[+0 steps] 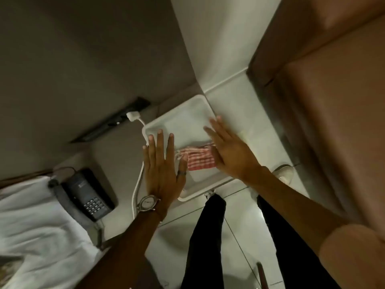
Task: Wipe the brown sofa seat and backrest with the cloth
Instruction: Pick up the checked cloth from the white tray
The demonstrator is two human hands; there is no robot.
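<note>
You look down on a glossy white tiled floor, a grey wall and a white-sheeted bed in dim light.

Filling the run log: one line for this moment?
stage: pre-grasp | cloth: in white tray | left hand: open above | right hand: open above | sofa: untouched

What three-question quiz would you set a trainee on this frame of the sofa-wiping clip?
1. True or false: the cloth is already pressed against the brown sofa.
2. Where does the red-and-white checked cloth lie? A) on the black telephone B) in the white tray C) on the sofa seat
3. Fill in: both the left hand and the right hand are held flat with fingers ____.

Key:
1. False; it lies in the tray, apart from the sofa.
2. B
3. spread, gripping nothing yet
</note>
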